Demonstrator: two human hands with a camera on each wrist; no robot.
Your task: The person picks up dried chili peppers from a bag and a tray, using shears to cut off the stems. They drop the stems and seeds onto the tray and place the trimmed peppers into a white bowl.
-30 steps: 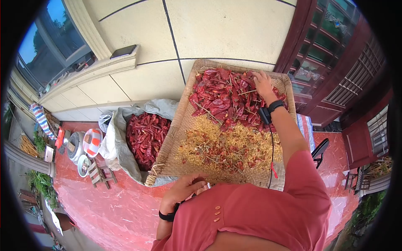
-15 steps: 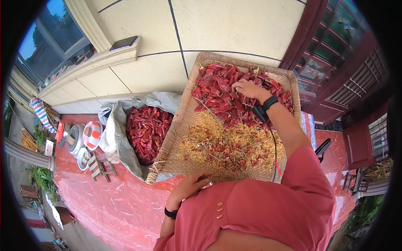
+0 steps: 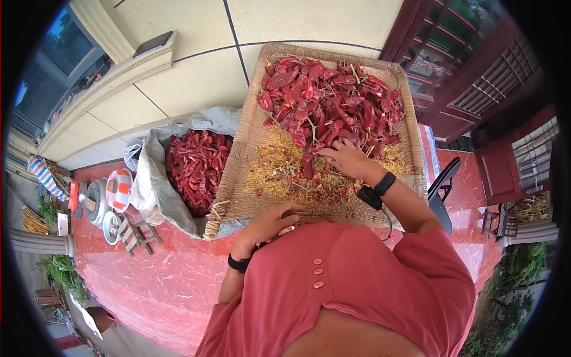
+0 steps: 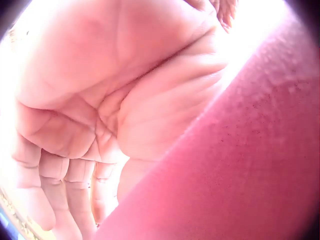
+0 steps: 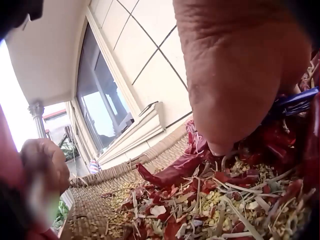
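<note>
Dried red peppers (image 3: 333,101) are heaped over the back and middle of a woven tray (image 3: 239,140); yellow seeds (image 3: 270,156) and stem bits lie in front. The right hand (image 3: 348,159) rests palm down on the near side of the heap, fingers spread over peppers. In the right wrist view, its skin (image 5: 230,75) hangs over a wrinkled pepper (image 5: 175,170), and something blue and shiny (image 5: 295,104) shows beneath. The left hand (image 3: 269,223) lies at the tray's front edge against the shirt, its palm (image 4: 105,85) bare and fingers extended, holding nothing.
Left of the tray stands a grey sack (image 3: 156,172) full of red peppers. Farther left are a bowl (image 3: 111,228), a small wooden stool (image 3: 132,235) and a red-and-white basin (image 3: 119,190). A black chair (image 3: 441,196) stands at the right, near dark red doors.
My right hand has come from the back of the heap to its near side, and peppers have shifted forward over the seeds. The left hand stays by the front edge. The head view has shifted.
</note>
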